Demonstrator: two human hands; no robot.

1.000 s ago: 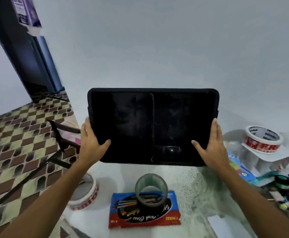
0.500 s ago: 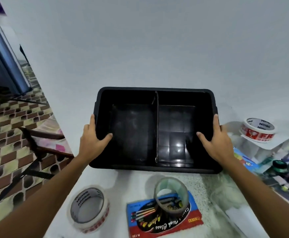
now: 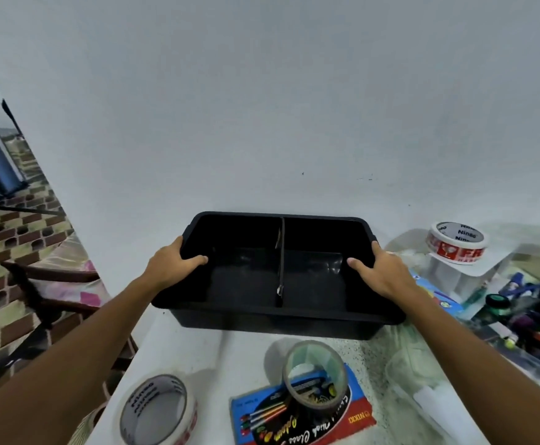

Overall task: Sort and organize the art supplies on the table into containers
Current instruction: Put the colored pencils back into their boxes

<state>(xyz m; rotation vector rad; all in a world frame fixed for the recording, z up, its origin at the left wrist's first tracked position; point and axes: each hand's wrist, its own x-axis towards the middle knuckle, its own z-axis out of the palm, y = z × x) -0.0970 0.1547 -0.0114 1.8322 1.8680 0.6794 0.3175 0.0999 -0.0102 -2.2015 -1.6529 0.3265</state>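
Observation:
A black plastic bin (image 3: 278, 314) with a centre divider and two empty compartments sits level at the back of the white table, against the wall. My left hand (image 3: 172, 264) grips its left rim, thumb inside. My right hand (image 3: 379, 271) grips the right rim the same way. In front of the bin a clear tape roll (image 3: 315, 370) stands on a flat pack of coloured pens (image 3: 300, 419). A white and red tape roll (image 3: 157, 411) lies at the near left corner.
Another red and white tape roll (image 3: 456, 242) rests on a white box (image 3: 454, 277) at the right. Small paint pots and mixed supplies (image 3: 525, 313) crowd the right edge. A clear plastic tub (image 3: 422, 377) is near right. A wooden chair (image 3: 53, 284) stands left of the table.
The bin has come down from upright and facing me to lying flat on the table, open side up. Both hands have kept their grip on its side rims.

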